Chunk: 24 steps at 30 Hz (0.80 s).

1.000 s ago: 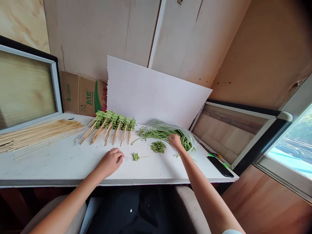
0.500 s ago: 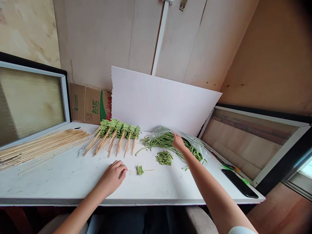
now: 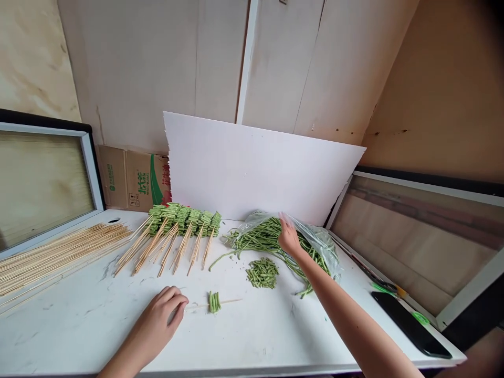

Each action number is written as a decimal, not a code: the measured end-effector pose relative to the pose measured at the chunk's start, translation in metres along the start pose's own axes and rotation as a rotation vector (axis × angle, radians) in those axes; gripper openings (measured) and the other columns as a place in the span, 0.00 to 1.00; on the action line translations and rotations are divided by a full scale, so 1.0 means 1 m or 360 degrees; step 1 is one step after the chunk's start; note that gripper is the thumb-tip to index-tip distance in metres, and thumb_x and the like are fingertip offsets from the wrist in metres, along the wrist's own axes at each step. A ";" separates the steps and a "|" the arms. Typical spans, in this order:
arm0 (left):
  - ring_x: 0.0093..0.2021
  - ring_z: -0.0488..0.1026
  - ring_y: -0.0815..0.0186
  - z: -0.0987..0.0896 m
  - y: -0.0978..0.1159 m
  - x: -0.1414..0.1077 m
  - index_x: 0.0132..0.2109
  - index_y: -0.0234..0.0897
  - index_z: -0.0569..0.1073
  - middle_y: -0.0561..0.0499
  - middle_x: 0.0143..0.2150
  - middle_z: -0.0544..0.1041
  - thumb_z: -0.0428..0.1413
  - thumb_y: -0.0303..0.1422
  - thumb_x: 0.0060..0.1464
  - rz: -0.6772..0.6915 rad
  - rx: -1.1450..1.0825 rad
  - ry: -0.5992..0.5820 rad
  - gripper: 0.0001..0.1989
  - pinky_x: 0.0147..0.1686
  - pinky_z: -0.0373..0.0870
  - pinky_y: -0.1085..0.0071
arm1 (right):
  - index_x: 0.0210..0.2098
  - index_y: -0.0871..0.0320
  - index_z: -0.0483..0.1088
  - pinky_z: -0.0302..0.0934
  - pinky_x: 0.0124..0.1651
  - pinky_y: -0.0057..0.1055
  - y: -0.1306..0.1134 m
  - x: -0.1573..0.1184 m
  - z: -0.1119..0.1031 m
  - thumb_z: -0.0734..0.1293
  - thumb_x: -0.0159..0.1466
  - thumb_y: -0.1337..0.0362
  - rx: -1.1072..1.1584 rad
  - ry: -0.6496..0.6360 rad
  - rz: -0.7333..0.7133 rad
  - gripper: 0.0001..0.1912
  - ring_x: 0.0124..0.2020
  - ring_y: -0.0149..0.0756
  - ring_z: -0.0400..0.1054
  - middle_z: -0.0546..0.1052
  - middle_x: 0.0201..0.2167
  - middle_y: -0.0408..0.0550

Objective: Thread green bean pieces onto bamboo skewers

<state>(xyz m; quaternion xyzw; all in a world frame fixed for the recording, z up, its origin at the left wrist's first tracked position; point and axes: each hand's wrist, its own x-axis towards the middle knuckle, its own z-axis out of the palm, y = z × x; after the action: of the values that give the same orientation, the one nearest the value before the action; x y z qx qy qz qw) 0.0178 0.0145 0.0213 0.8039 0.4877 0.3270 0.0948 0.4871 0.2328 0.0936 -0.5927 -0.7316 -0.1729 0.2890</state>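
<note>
My left hand (image 3: 167, 310) rests on the white table with curled fingers, its fingertips at the end of a thin skewer (image 3: 232, 301). Short green bean pieces (image 3: 214, 302) are threaded side by side on that skewer. Farther back on the right, my right hand (image 3: 289, 236) pinches the edge of a clear plastic bag (image 3: 325, 244) above long green beans (image 3: 260, 234). A small pile of cut bean pieces (image 3: 262, 273) lies in front of the bag. Finished bean skewers (image 3: 185, 220) are stacked at the back left, their sticks pointing forward.
Many bare bamboo skewers (image 3: 59, 252) lie at the left. A cardboard box (image 3: 134, 181) and a white board (image 3: 255, 168) stand behind. On the right are a black phone (image 3: 409, 323), scissors (image 3: 388, 286) and a green tape roll (image 3: 420, 317). Framed panels flank both sides.
The camera view has shifted, so the table things appear lower. My right hand has lifted the bag edge slightly, and more of the long beans show. My left hand stays by the skewer.
</note>
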 end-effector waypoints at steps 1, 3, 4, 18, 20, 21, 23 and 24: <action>0.42 0.76 0.57 0.000 0.000 -0.001 0.40 0.44 0.78 0.46 0.41 0.77 0.49 0.36 0.70 -0.0001 0.0005 0.0009 0.13 0.43 0.75 0.64 | 0.80 0.60 0.41 0.51 0.76 0.53 0.001 0.002 0.001 0.56 0.59 0.78 0.0013 0.0015 0.0001 0.50 0.79 0.49 0.45 0.53 0.78 0.56; 0.41 0.76 0.58 0.001 0.001 -0.001 0.40 0.44 0.78 0.46 0.40 0.77 0.50 0.36 0.70 0.0005 0.0018 0.0034 0.12 0.42 0.75 0.65 | 0.80 0.59 0.40 0.52 0.76 0.52 0.003 0.005 0.002 0.55 0.61 0.77 0.0041 0.0044 0.0015 0.49 0.79 0.49 0.46 0.53 0.79 0.56; 0.41 0.76 0.58 0.001 0.001 -0.002 0.40 0.45 0.78 0.46 0.40 0.77 0.50 0.36 0.69 0.0009 0.0024 0.0050 0.12 0.41 0.75 0.66 | 0.80 0.59 0.40 0.52 0.76 0.52 0.003 0.006 0.004 0.55 0.61 0.77 0.0054 0.0064 0.0017 0.49 0.79 0.49 0.46 0.53 0.79 0.55; 0.35 0.76 0.59 -0.001 0.011 0.003 0.36 0.47 0.78 0.49 0.34 0.77 0.54 0.35 0.64 -0.0037 0.0053 0.0206 0.09 0.36 0.76 0.67 | 0.80 0.61 0.37 0.49 0.76 0.55 0.003 0.023 0.026 0.54 0.62 0.75 0.0337 0.0289 0.0064 0.47 0.79 0.50 0.44 0.53 0.78 0.59; 0.35 0.76 0.59 0.000 0.012 0.003 0.35 0.47 0.77 0.48 0.35 0.77 0.54 0.34 0.64 -0.0052 0.0052 0.0195 0.09 0.36 0.77 0.67 | 0.79 0.61 0.40 0.48 0.77 0.55 0.004 0.027 0.028 0.54 0.62 0.74 0.0355 0.0307 0.0061 0.46 0.79 0.50 0.44 0.53 0.78 0.60; 0.35 0.76 0.59 0.000 0.012 0.002 0.35 0.47 0.77 0.48 0.35 0.77 0.54 0.34 0.64 -0.0058 0.0052 0.0184 0.09 0.37 0.77 0.67 | 0.79 0.62 0.41 0.47 0.77 0.54 0.005 0.027 0.029 0.54 0.62 0.74 0.0356 0.0314 0.0063 0.46 0.79 0.50 0.44 0.53 0.78 0.60; 0.37 0.76 0.59 0.001 0.010 0.001 0.36 0.46 0.77 0.48 0.36 0.77 0.54 0.33 0.64 -0.0066 0.0053 0.0157 0.09 0.38 0.76 0.67 | 0.78 0.64 0.43 0.47 0.77 0.53 0.005 0.026 0.031 0.55 0.61 0.74 0.0334 0.0295 0.0096 0.46 0.79 0.51 0.45 0.52 0.78 0.61; 0.37 0.76 0.59 0.002 0.009 0.000 0.36 0.45 0.76 0.48 0.36 0.77 0.54 0.33 0.64 -0.0069 0.0054 0.0145 0.09 0.38 0.76 0.67 | 0.77 0.66 0.46 0.47 0.77 0.53 0.004 0.024 0.031 0.55 0.60 0.74 0.0306 0.0258 0.0136 0.45 0.78 0.52 0.45 0.52 0.78 0.62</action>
<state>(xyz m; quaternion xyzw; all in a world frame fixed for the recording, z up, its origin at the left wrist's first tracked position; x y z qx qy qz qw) 0.0254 0.0105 0.0242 0.7789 0.5143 0.3528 0.0660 0.4813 0.2709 0.0842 -0.5770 -0.6932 -0.1368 0.4096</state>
